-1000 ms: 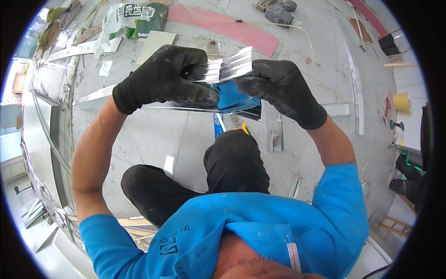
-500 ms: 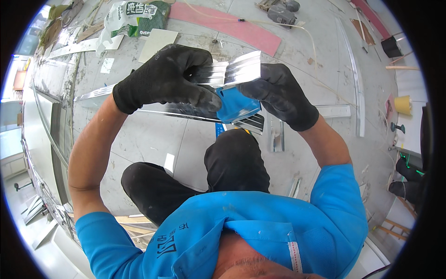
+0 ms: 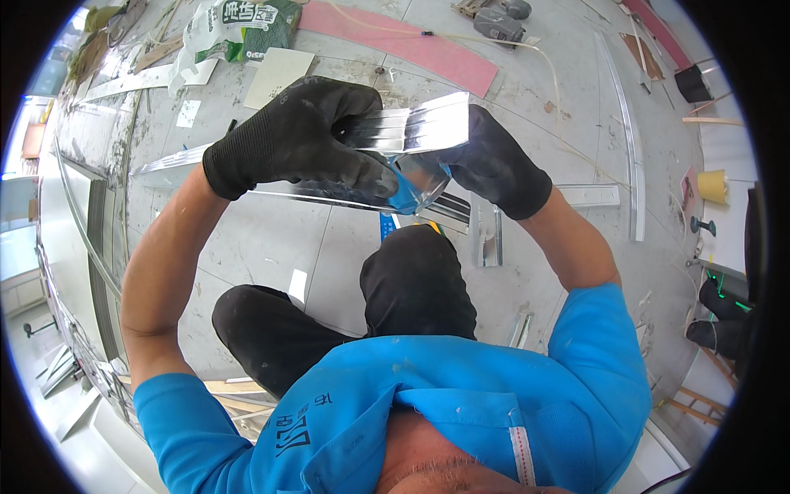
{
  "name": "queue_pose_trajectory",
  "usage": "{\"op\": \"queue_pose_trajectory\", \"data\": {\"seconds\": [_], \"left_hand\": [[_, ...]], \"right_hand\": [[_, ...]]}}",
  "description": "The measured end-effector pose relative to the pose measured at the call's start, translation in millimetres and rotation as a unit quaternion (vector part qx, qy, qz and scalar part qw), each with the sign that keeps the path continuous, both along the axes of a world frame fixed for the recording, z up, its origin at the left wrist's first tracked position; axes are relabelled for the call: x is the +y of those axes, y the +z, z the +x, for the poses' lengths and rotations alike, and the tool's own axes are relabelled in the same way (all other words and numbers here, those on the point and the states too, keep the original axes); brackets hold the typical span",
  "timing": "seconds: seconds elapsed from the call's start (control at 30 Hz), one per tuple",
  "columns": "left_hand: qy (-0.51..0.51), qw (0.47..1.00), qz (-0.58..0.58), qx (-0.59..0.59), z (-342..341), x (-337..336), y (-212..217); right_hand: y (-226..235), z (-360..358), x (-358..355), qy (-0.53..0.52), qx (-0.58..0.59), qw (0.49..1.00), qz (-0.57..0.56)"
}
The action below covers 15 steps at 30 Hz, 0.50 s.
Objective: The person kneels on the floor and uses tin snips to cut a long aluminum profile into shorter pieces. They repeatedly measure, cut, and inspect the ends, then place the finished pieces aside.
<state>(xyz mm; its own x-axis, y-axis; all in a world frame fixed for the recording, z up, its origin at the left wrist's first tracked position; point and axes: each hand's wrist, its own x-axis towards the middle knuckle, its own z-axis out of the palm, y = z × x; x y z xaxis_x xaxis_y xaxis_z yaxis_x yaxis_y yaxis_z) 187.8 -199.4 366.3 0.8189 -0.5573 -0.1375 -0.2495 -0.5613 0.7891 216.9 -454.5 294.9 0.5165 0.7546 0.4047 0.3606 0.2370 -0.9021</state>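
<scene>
Both of my hands wear black gloves and hold one shiny ribbed metal strip above my knees. My left hand grips its left end from above, thumb pressed along a long thin metal profile that runs off to the left. My right hand holds the strip's right end from behind and is partly hidden by it. A blue object shows just below the strip between my hands; what it is I cannot tell.
I squat on a dusty tiled floor. Metal channel pieces lie by my right knee, a long curved metal rail at the right. A pink board, a printed sack and a power tool lie at the back.
The metal strip has tilted up and turned so its ribbed face shows wider. My right hand has slipped further behind it. My left hand stays in place.
</scene>
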Motion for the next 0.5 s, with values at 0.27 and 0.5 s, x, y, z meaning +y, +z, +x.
{"op": "queue_pose_trajectory", "data": {"seconds": [0.27,0.5], "left_hand": [[0.008,0.998,-0.051,0.035,6,2,1],[0.007,1.0,0.005,-0.007,15,10,11]], "right_hand": [[-8,4,11,-0.011,0.233,0.972,0.038],[33,26,0,0.009,0.095,0.987,-0.128]]}}
